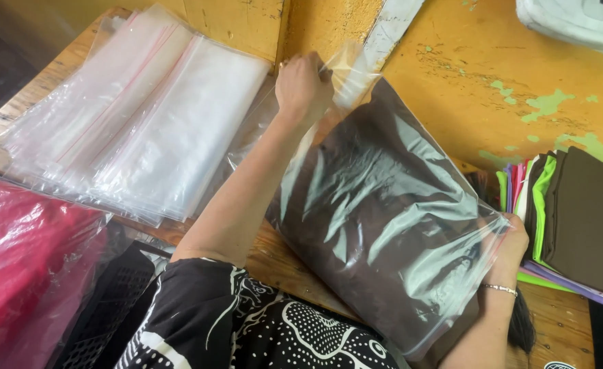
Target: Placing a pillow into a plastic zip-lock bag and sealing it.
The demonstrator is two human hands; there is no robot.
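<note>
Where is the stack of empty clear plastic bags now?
In the head view, the stack of empty clear bags lies on the wooden table at upper left, left of the left hand, above the red bundle.

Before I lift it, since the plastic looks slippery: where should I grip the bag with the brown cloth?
Probably at both ends. The bag lies tilted, its open mouth up by the wall. The left hand already pinches that empty top edge from above; the right hand supports the lower corner from the right. The loose flap gathers easily, while the filled middle looks too broad and slick.
</note>
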